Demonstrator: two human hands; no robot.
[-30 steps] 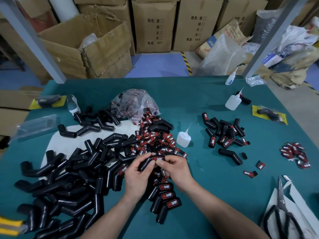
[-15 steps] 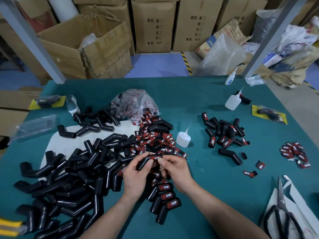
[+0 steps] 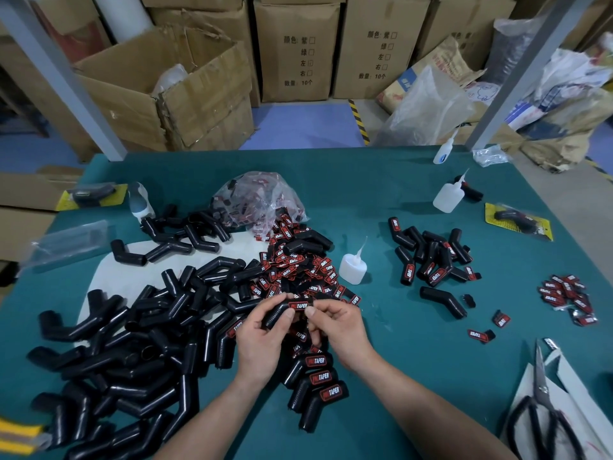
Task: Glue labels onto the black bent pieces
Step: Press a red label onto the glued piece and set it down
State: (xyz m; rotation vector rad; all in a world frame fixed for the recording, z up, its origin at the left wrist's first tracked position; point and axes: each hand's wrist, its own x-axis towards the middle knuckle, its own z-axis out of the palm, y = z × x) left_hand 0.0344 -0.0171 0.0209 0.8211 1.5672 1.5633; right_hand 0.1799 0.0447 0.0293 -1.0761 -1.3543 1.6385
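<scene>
Black bent piece (image 3: 274, 316) gripped by left hand (image 3: 262, 343), right hand (image 3: 341, 330) pinching its label (image 3: 298, 306), open teal table (image 3: 404, 330) rightward.

Even overhead light, soft shadows; wide-angle bending at edges, corners slightly blurred.

The black bent piece (image 3: 274, 316) tips a little in the left hand (image 3: 262, 343), so more of its ribbed lower end shows. The right hand (image 3: 341, 330) slides its fingertips to the right end of the label (image 3: 299, 306), and the white letters now show more clearly.
</scene>
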